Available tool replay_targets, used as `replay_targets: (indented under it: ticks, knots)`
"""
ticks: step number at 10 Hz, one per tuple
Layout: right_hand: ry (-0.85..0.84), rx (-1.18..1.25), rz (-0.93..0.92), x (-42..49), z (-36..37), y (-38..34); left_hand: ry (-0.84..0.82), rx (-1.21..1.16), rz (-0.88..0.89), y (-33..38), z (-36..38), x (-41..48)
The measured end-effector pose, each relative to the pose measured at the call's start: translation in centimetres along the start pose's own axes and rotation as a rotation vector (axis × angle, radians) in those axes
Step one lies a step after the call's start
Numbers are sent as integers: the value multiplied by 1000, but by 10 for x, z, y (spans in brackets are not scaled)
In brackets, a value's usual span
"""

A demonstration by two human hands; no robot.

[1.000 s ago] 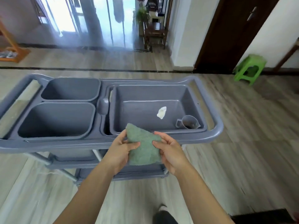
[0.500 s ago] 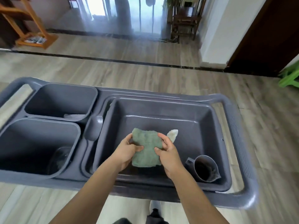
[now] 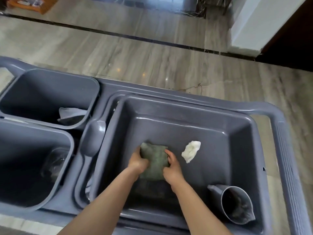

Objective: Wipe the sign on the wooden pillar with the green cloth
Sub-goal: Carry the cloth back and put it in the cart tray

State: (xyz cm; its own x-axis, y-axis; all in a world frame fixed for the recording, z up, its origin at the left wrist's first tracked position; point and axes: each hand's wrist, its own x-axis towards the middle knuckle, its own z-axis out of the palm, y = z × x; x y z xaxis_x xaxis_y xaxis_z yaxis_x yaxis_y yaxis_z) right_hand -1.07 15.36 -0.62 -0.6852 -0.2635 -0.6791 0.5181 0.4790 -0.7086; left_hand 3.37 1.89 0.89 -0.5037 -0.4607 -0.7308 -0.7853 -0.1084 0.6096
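The folded green cloth (image 3: 155, 161) is low inside the large grey tub (image 3: 194, 126) of a grey cleaning cart, near the tub's floor. My left hand (image 3: 137, 162) grips the cloth's left edge and my right hand (image 3: 172, 167) grips its right edge. Whether the cloth rests on the tub's floor I cannot tell. The sign and the wooden pillar are not in view.
A crumpled white rag (image 3: 191, 150) lies on the tub floor just right of the cloth. A grey jug (image 3: 235, 204) lies on its side at the tub's near right corner. Two grey bins (image 3: 47, 97) sit at the cart's left. Wood-look floor lies beyond.
Both hands carried the green cloth from above the cart's near rail forward and down into the large tub. The view has tilted down and moved closer to the cart.
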Motion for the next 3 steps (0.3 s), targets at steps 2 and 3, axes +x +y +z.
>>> replay_targets:
  ticks: [2,3]
  knots:
    - [12,-147,-12,-10,1,-3,-15,118,25,-1,-8,-12]
    - [58,-206,-38,-22,-6,-6,-60,261,26,3,-15,-21]
